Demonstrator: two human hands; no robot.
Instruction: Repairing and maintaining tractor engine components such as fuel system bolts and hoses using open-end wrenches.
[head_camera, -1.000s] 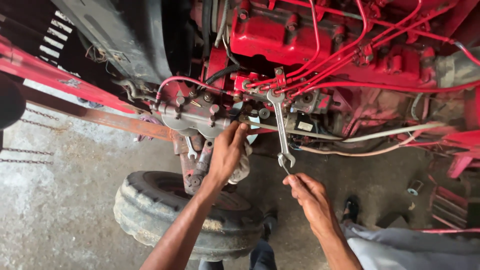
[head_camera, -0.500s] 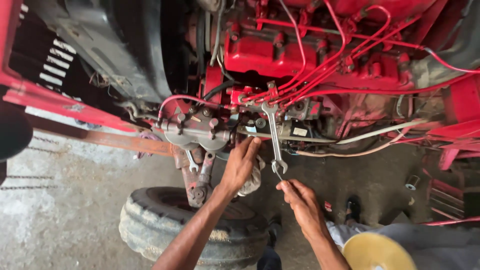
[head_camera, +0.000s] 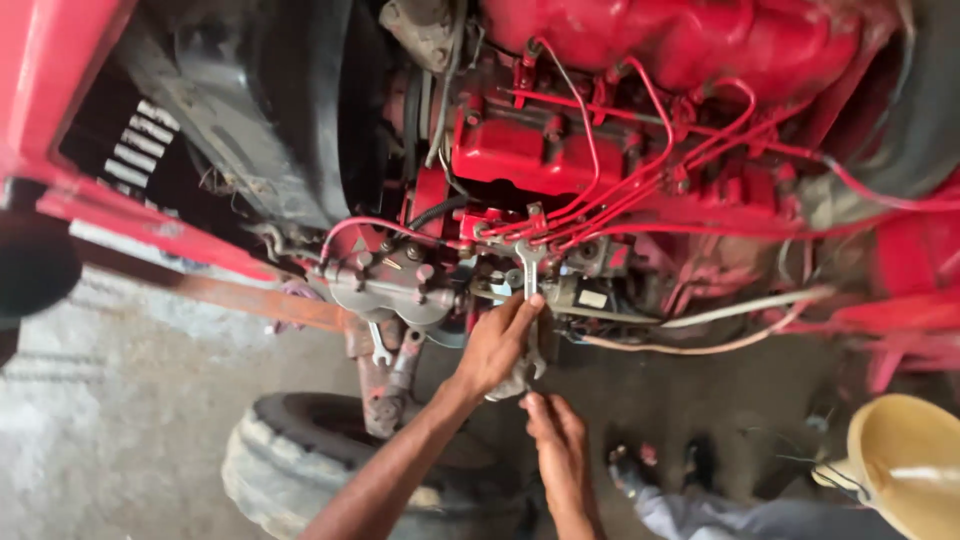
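Steel spanner (head_camera: 529, 300): stiff, heavy, likely oily. Left hand (head_camera: 497, 345) wraps mid-shank; right hand (head_camera: 556, 435) pinches lower end—best leverage there.

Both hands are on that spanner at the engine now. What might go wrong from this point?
1. The spanner is hooked on a fitting among thin red pipes; a slip could likely bend one.
2. The left hand sits close to the grey housing, so a sudden release may bang knuckles.
3. The right hand pinches only the bottom end, a weak hold; the tool might drop toward the tyre.
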